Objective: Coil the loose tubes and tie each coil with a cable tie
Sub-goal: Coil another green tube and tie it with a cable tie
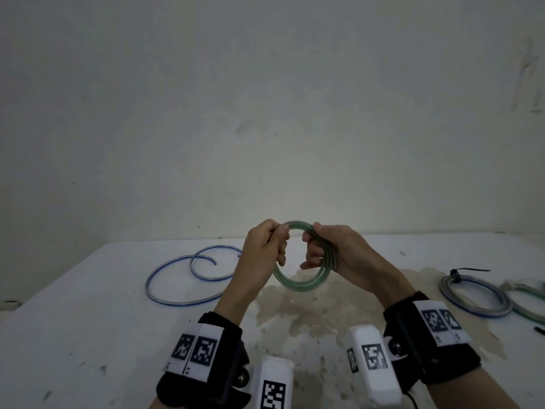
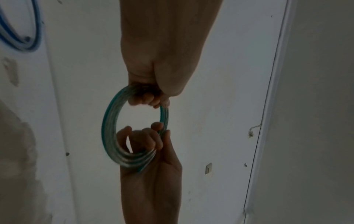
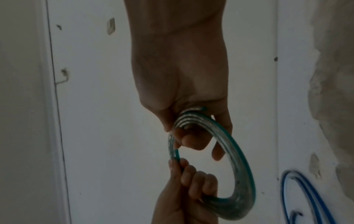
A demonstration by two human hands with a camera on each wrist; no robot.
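Both hands hold up a coil of clear, green-striped tube (image 1: 298, 283) above the white table (image 1: 88, 320). My left hand (image 1: 267, 246) grips the coil's upper left part, fingers curled round the strands. My right hand (image 1: 320, 250) grips its right side, with several turns fanned across the palm. In the left wrist view the left hand (image 2: 147, 98) comes from above and the coil (image 2: 109, 121) hangs between the two hands. The right wrist view shows the right hand (image 3: 189, 136) closed on the coil (image 3: 239, 166), with the left hand (image 3: 193, 181) below it.
A loose blue-striped tube (image 1: 182, 278) lies curled on the table at the left. At the right lies a coiled tube (image 1: 474, 296) bound with a black cable tie (image 1: 460, 273), and a green coil (image 1: 528, 299) beside it. A brown stain (image 1: 309, 314) marks the table's middle.
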